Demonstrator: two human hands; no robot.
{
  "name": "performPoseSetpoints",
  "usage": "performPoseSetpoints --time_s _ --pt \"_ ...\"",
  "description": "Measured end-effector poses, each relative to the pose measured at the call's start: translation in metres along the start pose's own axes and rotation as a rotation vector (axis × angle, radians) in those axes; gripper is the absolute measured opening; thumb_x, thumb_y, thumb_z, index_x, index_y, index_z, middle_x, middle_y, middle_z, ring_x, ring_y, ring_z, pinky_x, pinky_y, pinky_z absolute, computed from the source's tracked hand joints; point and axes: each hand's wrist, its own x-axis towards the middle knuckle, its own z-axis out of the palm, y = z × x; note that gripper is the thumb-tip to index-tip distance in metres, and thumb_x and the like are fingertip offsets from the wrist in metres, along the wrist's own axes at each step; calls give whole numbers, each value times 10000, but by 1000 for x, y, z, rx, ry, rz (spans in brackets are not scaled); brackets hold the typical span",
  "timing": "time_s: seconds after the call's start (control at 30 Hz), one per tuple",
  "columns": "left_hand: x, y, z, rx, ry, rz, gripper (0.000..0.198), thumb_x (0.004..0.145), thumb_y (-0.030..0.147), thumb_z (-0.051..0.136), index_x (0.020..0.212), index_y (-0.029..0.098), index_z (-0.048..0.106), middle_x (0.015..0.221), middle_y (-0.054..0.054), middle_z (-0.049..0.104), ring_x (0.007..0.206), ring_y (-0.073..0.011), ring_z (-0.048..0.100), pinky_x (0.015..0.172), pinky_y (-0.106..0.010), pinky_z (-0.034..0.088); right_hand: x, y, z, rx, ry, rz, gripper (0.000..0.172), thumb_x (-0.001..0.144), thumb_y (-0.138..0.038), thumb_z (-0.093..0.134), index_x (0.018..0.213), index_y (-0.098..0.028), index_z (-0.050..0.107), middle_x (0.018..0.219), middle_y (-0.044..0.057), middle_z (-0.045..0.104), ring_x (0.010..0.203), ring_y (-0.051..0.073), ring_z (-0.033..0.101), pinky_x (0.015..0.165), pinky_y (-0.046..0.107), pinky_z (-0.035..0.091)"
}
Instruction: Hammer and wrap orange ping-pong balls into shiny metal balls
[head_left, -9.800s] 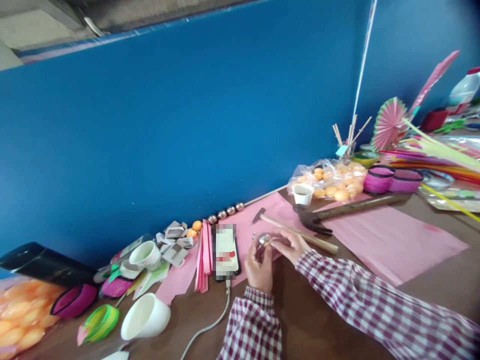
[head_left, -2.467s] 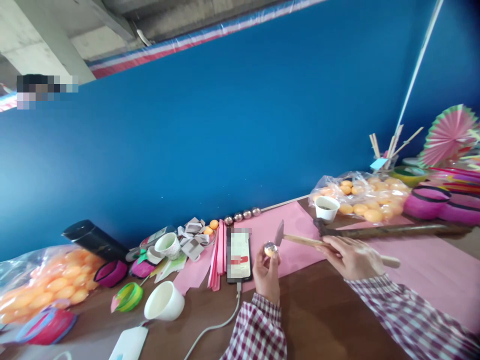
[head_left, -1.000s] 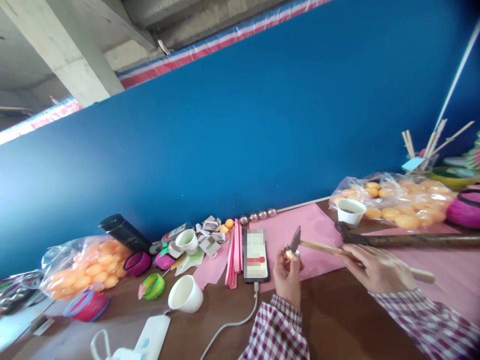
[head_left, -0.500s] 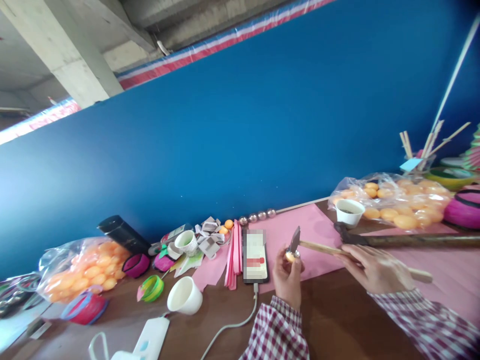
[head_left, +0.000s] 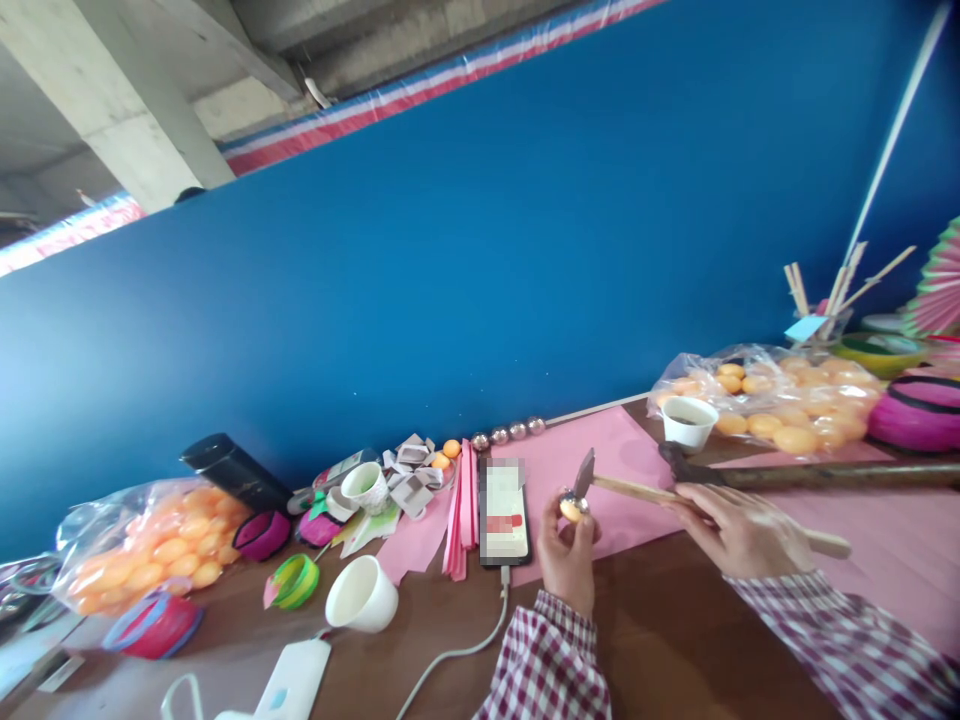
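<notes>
While hammer (head_left: 637, 489) slants down rightward, hammerhead (head_left: 584, 474) sits at ball (head_left: 572, 511).

At lower right, the hammer (head_left: 634, 488) has a dull metal head and a smooth wooden handle. At lower centre, the ball (head_left: 574, 508) shines like polished metal on top. The pink paper (head_left: 622, 450) looks matt, the bag (head_left: 686, 365) at right glossy clear plastic.
</notes>
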Motion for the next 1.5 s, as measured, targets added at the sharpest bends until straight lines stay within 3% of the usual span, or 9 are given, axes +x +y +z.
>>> performPoseSetpoints --time_s 0.13,0.5,0.77,0.97,1.1,1.27,1.4,1.5 --pt "0 -1 1 15 42 12 503 623 316 677 1060 133 508 812 -41 582 582 -85 558 577 -249 485 -1 2 0 -3 -18 10 272 829 -379 436 853 -176 615 760 43 670 638 155 595 619 255 367" --pt "-1 4 -1 74 -12 21 404 664 356 640 973 103 575 767 -53 591 634 -104 568 616 -236 476 5 -3 -8 -3 6 42 253 827 -362 447 836 -172 614 768 50 674 648 144 601 615 242 374" --pt "-3 8 2 41 47 -4 410 625 379 665 921 102 601 760 -58 606 627 -112 579 626 -254 479 3 -2 -6 0 0 17 242 821 -346 448 849 -182 624 758 45 673 666 146 608 641 238 380" --pt "-2 6 1 60 49 -15 417 664 429 617 907 91 594 759 -65 602 627 -120 585 621 -267 489 3 -3 -6 11 -35 10 245 818 -356 456 852 -185 627 737 37 669 651 146 606 628 242 381" --pt "-1 5 0 21 41 -36 402 698 455 573 867 90 585 708 -58 594 590 -105 573 601 -252 477 3 -4 -5 16 15 53 247 825 -344 448 857 -178 629 777 46 674 661 139 608 630 238 387" --pt "-1 5 0 11 46 -35 391 665 457 607 841 108 591 726 -49 595 605 -105 577 614 -256 478 2 -4 -1 26 -51 47 269 835 -358 420 853 -193 632 734 35 665 668 136 597 634 241 374" --pt "0 4 -2 -4 46 -47 386 670 438 613 891 124 572 774 -54 600 634 -111 588 625 -255 484 2 2 3 -73 -91 109 275 838 -327 405 1000 -205 591 836 40 655 734 154 580 653 259 373" --pt "1 3 -4 -70 80 -55 356 686 429 602 900 153 538 829 -44 593 659 -110 599 648 -261 491 1 4 6 -145 -156 74 345 830 -234 383 1150 -226 514 852 52 639 773 175 553 642 272 367"
